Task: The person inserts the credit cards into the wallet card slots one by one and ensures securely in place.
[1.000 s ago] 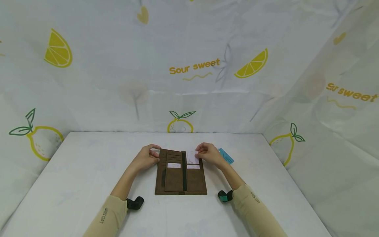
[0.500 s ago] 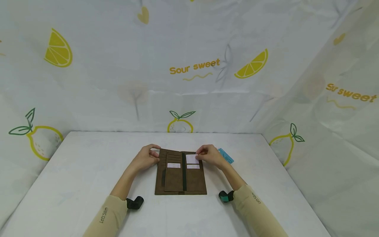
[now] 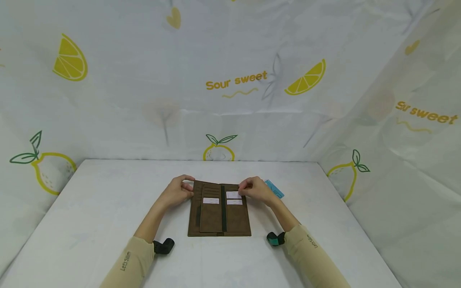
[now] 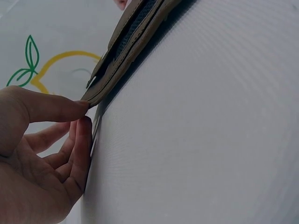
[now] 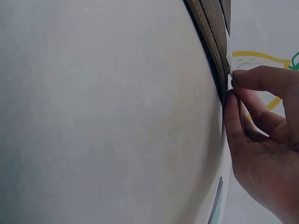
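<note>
Wallet (image 3: 219, 211) open on the table (image 3: 90, 208), a white card (image 3: 233, 195) going into its top right slot.

It lies flat at the middle of the table, spine toward the person. The left hand (image 3: 178, 191) pinches the far left corner between thumb and fingers, pinning it down; the left wrist view shows the thumb on top of the edge. The right hand (image 3: 255, 189) pinches the card at the wallet's far right edge, and the card looks mostly seated, with a strip showing above two other cards. I judge the step to be the last push: a short slide toward the person, kept square to the slot, with the left hand holding firm. A blue card (image 3: 275, 189) lies just beyond the right hand.
</note>
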A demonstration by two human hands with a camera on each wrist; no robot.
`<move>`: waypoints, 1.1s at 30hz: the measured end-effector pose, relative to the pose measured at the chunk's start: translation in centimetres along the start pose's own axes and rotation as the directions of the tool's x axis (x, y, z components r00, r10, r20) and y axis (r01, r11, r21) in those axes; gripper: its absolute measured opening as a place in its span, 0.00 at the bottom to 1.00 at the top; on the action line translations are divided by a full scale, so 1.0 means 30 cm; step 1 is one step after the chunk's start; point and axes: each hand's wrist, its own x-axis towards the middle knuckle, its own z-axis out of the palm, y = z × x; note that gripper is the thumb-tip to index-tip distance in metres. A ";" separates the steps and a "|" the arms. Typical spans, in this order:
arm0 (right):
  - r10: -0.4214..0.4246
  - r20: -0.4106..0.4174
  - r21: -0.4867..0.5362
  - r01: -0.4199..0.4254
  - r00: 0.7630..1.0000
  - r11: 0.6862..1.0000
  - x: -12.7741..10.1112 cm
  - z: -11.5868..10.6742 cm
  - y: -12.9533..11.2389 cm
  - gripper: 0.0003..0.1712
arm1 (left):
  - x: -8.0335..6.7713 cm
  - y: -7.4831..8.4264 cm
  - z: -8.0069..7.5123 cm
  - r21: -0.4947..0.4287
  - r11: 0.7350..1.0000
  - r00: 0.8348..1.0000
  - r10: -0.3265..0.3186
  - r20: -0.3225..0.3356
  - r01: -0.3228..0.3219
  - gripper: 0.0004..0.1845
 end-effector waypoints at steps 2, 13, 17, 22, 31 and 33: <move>-0.010 0.002 -0.011 0.010 1.000 1.000 0.000 -0.002 0.000 0.06 | 0.000 0.002 0.000 0.000 1.000 1.000 -0.001 -0.001 0.001 0.27; -0.040 0.029 -0.011 0.040 0.999 0.999 -0.007 -0.012 -0.007 0.07 | 0.003 -0.001 0.000 0.006 1.000 1.000 0.011 -0.003 -0.011 0.27; -0.043 0.029 -0.008 0.043 0.999 0.999 -0.009 -0.012 -0.010 0.07 | 0.005 -0.003 0.001 0.003 1.000 1.000 0.007 -0.003 -0.007 0.27; -0.042 0.027 -0.016 0.042 0.999 0.999 -0.005 -0.010 -0.005 0.07 | 0.003 -0.003 0.002 -0.003 1.000 1.000 0.004 0.000 -0.004 0.27; -0.033 0.031 -0.006 0.033 0.999 0.999 -0.008 -0.005 -0.004 0.05 | 0.001 -0.002 0.002 -0.002 1.000 1.000 0.007 0.003 -0.007 0.28; -0.038 0.034 0.005 0.037 0.999 0.999 -0.008 -0.006 -0.001 0.05 | 0.001 -0.002 0.002 -0.001 1.000 1.000 0.008 0.002 -0.008 0.28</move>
